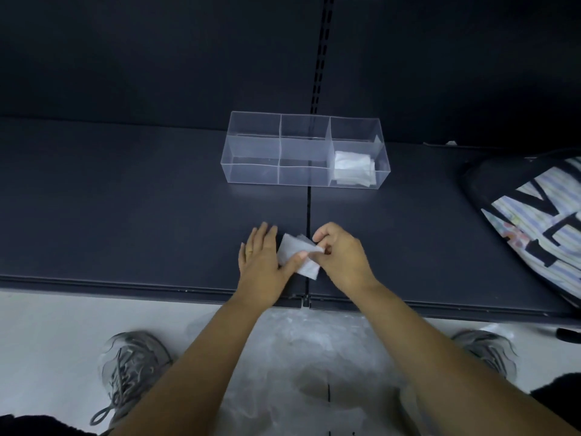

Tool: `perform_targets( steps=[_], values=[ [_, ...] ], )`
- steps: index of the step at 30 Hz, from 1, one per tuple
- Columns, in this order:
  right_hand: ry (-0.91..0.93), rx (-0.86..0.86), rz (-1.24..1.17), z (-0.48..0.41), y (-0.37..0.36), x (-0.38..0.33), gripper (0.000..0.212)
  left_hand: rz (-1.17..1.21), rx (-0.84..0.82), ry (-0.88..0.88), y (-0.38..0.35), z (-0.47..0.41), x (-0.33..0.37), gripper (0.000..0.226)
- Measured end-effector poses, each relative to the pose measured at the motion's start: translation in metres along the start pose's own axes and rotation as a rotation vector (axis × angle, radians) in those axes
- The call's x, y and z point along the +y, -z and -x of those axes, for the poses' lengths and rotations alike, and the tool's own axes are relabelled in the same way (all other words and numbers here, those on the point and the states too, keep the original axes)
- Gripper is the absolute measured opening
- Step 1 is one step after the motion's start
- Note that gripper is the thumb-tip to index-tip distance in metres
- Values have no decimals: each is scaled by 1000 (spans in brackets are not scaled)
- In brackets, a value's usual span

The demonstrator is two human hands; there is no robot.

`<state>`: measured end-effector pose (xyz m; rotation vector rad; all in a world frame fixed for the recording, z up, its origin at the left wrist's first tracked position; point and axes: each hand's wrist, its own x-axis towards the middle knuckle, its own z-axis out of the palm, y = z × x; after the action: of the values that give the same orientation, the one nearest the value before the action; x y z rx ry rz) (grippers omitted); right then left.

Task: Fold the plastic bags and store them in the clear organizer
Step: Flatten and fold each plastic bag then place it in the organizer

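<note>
Right hand (341, 258) pinches bag (291, 249), left hand (261, 262) presses; dark shelf (125, 215), pale floor (47, 325).

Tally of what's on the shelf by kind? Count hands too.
clear organizer: 1
stack of folded bags, right front compartment: 1 (bags within uncountable)
plastic bag being folded: 1
patterned bag: 1
hands: 2, left hand pressing, right hand pinching the plastic bag
white scrap far back right, too small to identify: not counted
total: 6
</note>
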<state>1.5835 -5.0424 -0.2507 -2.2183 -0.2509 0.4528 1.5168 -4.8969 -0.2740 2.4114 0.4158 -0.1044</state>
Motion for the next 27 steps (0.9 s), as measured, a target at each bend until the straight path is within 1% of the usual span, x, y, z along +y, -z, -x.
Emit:
perform_targets(
  steps=[1, 2, 3, 4, 5, 6, 7, 8, 10, 12, 14, 16, 18, 19, 20, 21, 23, 25, 27],
  values=[
    [86, -71, 67, 3, 8, -1, 24, -4, -34, -94, 9, -1, 4, 96],
    [163, -134, 127, 6, 16, -3, 26, -24, -112, -181, 16, -4, 10, 103],
    [223, -183, 175, 9, 24, -6, 28, -40, -211, -240, 23, -7, 16, 104],
    [265, -215, 208, 12, 32, -9, 30, -35, -295, -267, 28, -11, 22, 94],
    [293, -230, 223, 14, 39, -12, 30, 2, -359, -271, 32, -15, 28, 71],
    [309, -231, 222, 14, 47, -13, 30, 67, -402, -254, 36, -19, 33, 45],
    [315, -219, 208, 13, 55, -14, 30, 159, -423, -226, 40, -22, 37, 25],
    [307, -196, 177, 10, 63, -14, 29, 254, -415, -201, 42, -26, 40, 16],
    [253, -130, 62, -2, 80, -11, 27, 412, -322, -146, 46, -34, 43, 14],
    [199, -50, -50, -19, 94, -10, 25, 581, -186, -72, 49, -43, 45, 12],
    [185, 35, -87, -44, 107, -11, 25, 638, -27, -5, 48, -53, 44, 11],
    [175, 109, -111, -76, 119, -15, 23, 540, 132, 25, 40, -58, 39, 13],
    [138, 151, -131, -110, 129, -17, 19, 347, 238, 16, 23, -54, 30, 12],
    [116, 161, -118, -127, 133, -18, 18, 221, 253, 7, 12, -48, 24, 9],
    [100, 164, -83, -142, 136, -17, 18, 95, 243, 11, 2, -42, 18, 12],
    [97, 166, -22, -155, 137, -15, 18, -16, 221, 12, -9, -35, 10, 19],
    [123, 176, 162, -174, 136, -10, 19, -203, 232, -71, -24, -26, -3, 28],
    [156, 171, 330, -185, 131, -4, 20, -330, 260, -156, -32, -24, -10, 32],
    [153, 156, 469, -191, 126, 1, 22, -372, 254, -161, -33, -25, -11, 41]
  ],
)
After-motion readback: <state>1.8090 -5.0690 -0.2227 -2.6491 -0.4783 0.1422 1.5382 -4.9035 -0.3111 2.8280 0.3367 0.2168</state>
